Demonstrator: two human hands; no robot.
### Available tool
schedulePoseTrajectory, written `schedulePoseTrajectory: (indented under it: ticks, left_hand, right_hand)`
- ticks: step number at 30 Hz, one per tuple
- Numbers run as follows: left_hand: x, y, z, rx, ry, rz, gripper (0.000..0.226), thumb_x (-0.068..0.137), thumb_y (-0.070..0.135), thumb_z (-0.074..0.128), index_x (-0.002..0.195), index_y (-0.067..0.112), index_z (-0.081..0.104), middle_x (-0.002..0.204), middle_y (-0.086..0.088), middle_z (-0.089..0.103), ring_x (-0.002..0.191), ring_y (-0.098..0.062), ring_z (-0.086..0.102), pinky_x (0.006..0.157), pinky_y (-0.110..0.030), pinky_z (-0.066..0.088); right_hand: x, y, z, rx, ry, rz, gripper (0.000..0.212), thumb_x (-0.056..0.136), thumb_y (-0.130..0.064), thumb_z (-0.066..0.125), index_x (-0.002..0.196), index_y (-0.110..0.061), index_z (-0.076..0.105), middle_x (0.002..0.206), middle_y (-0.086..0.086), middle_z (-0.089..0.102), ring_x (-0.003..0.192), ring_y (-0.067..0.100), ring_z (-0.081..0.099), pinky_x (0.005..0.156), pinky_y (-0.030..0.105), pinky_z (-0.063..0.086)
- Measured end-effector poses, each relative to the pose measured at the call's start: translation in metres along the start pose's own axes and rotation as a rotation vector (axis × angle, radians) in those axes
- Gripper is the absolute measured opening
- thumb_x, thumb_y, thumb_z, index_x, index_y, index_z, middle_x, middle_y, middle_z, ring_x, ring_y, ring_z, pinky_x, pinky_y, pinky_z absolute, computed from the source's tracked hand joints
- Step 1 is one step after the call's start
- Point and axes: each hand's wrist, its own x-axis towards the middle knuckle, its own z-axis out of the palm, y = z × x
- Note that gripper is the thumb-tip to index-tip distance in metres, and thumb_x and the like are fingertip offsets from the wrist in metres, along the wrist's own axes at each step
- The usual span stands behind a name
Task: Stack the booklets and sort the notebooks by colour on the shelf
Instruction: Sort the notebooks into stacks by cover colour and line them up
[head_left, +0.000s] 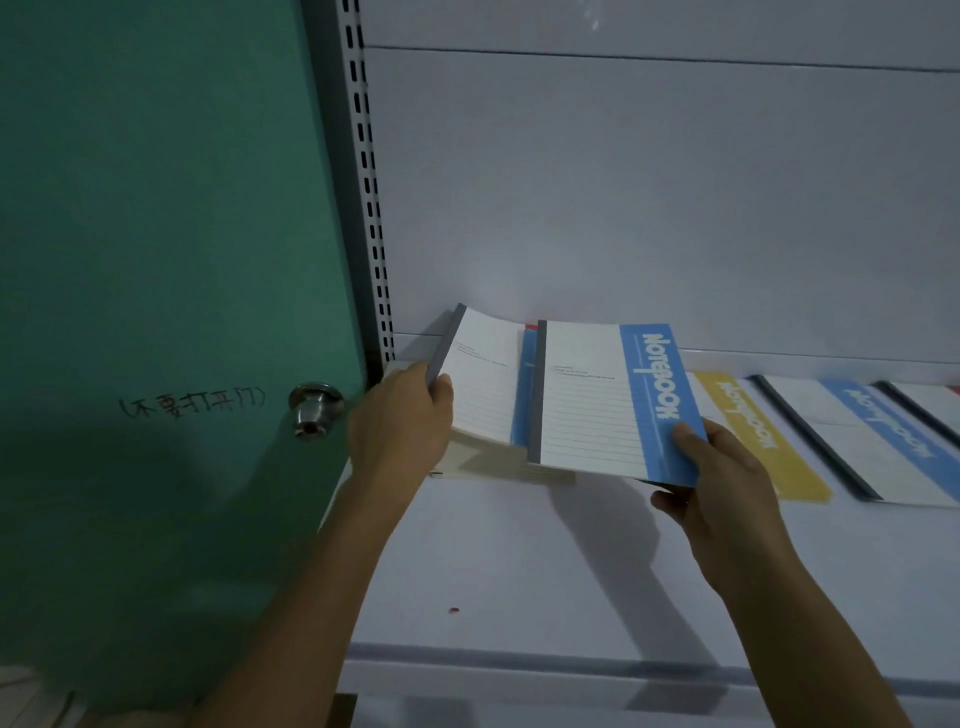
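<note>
My right hand (722, 483) grips the lower right corner of a blue-striped notebook (597, 400), thumb on its cover, holding it above the white shelf (519, 561). My left hand (400, 421) holds the grey spine of another blue-striped notebook (483, 379), tilted up at the shelf's left end; the first notebook overlaps its right side. Beneath them lies a stack of beige booklets (498, 462). A red edge shows behind the two notebooks.
To the right lie a yellow-striped notebook (753, 431), a blue-striped one (878, 441) and another at the frame edge. A green door (156, 260) with a metal knob (311, 410) stands left of the slotted shelf upright (369, 208).
</note>
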Motion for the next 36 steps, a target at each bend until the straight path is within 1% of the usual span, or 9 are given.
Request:
schedulePoseTrajectory:
  ticks: [3, 8, 13, 16, 21, 25, 29, 34, 36]
  left_hand:
    - [-0.001, 0.006, 0.007, -0.063, 0.028, -0.048, 0.030, 0.101, 0.031, 0.030, 0.084, 0.014, 0.047, 0.083, -0.007, 0.061, 0.068, -0.021, 0.051, 0.061, -0.033, 0.038]
    - [-0.001, 0.016, 0.006, -0.041, 0.156, 0.020, 0.036, 0.101, 0.031, 0.033, 0.129, 0.016, 0.051, 0.141, -0.005, 0.047, 0.129, -0.025, 0.040, 0.106, -0.048, 0.031]
    - [-0.011, 0.028, -0.015, -0.502, 0.371, 0.071, 0.031, 0.101, 0.027, 0.035, 0.117, 0.012, 0.057, 0.100, -0.004, 0.067, 0.086, -0.019, 0.062, 0.063, -0.027, 0.047]
    - [-0.021, 0.042, -0.029, -0.776, 0.374, 0.120, 0.028, 0.102, 0.023, 0.037, 0.118, 0.014, 0.058, 0.101, 0.004, 0.067, 0.088, -0.008, 0.063, 0.071, -0.027, 0.054]
    - [-0.049, 0.068, -0.021, -1.087, 0.166, 0.122, 0.030, 0.100, 0.023, 0.040, 0.126, 0.021, 0.055, 0.113, 0.004, 0.066, 0.104, -0.011, 0.062, 0.086, -0.040, 0.055]
    - [-0.074, 0.092, 0.001, -1.263, -0.080, 0.241, 0.023, 0.095, 0.033, 0.043, 0.114, 0.037, 0.054, 0.106, 0.028, 0.065, 0.103, 0.007, 0.060, 0.082, -0.012, 0.050]
    - [-0.091, 0.109, 0.032, -1.222, -0.368, 0.318, 0.048, 0.084, 0.044, 0.065, 0.127, 0.036, 0.046, 0.117, 0.024, 0.062, 0.110, 0.003, 0.058, 0.076, -0.011, 0.051]
    - [-0.102, 0.131, 0.075, -0.971, -0.347, 0.287, 0.042, 0.090, 0.028, 0.061, 0.130, 0.032, 0.048, 0.119, 0.019, 0.062, 0.108, 0.000, 0.060, 0.080, -0.013, 0.052]
    - [-0.111, 0.148, 0.090, -0.926, -0.378, 0.263, 0.059, 0.091, 0.029, 0.057, 0.142, 0.038, 0.028, 0.117, 0.026, 0.059, 0.100, 0.009, 0.060, 0.080, -0.010, 0.051]
  right_hand:
    - [-0.003, 0.001, 0.002, 0.016, -0.032, -0.002, 0.020, 0.096, -0.023, 0.054, 0.116, -0.020, 0.056, 0.093, 0.006, 0.065, 0.078, 0.020, 0.059, 0.059, 0.031, 0.047]
    - [-0.011, 0.004, -0.002, 0.104, -0.040, 0.012, 0.022, 0.095, -0.025, 0.056, 0.117, -0.023, 0.055, 0.104, 0.009, 0.062, 0.090, 0.026, 0.059, 0.061, 0.032, 0.047]
    - [-0.014, -0.002, -0.012, 0.188, -0.027, 0.000, 0.012, 0.094, -0.024, 0.057, 0.105, -0.027, 0.061, 0.097, 0.005, 0.062, 0.083, 0.021, 0.057, 0.058, 0.030, 0.047]
    - [-0.017, -0.008, -0.018, 0.254, -0.049, -0.005, 0.009, 0.093, -0.026, 0.058, 0.101, -0.028, 0.063, 0.098, 0.006, 0.063, 0.087, 0.022, 0.057, 0.050, 0.025, 0.048]
    - [-0.021, -0.012, -0.024, 0.326, -0.071, -0.071, 0.013, 0.094, -0.026, 0.055, 0.104, -0.027, 0.064, 0.096, 0.002, 0.068, 0.093, 0.021, 0.061, 0.068, 0.035, 0.055]
    - [-0.026, -0.009, -0.036, 0.252, -0.027, -0.127, 0.014, 0.090, -0.030, 0.056, 0.103, -0.031, 0.060, 0.104, 0.001, 0.066, 0.096, 0.022, 0.066, 0.067, 0.035, 0.060]
    - [-0.026, -0.009, -0.065, 0.189, 0.036, -0.142, 0.012, 0.089, -0.026, 0.059, 0.100, -0.028, 0.062, 0.088, -0.002, 0.073, 0.085, 0.017, 0.071, 0.057, 0.028, 0.058]
    - [-0.021, -0.006, -0.112, 0.065, 0.196, -0.151, 0.013, 0.091, -0.027, 0.059, 0.104, -0.030, 0.059, 0.093, -0.001, 0.071, 0.092, 0.022, 0.068, 0.070, 0.035, 0.058]
    - [-0.015, -0.008, -0.130, 0.015, 0.239, -0.153, 0.012, 0.092, -0.026, 0.058, 0.103, -0.032, 0.059, 0.089, -0.004, 0.071, 0.092, 0.021, 0.067, 0.073, 0.037, 0.057]
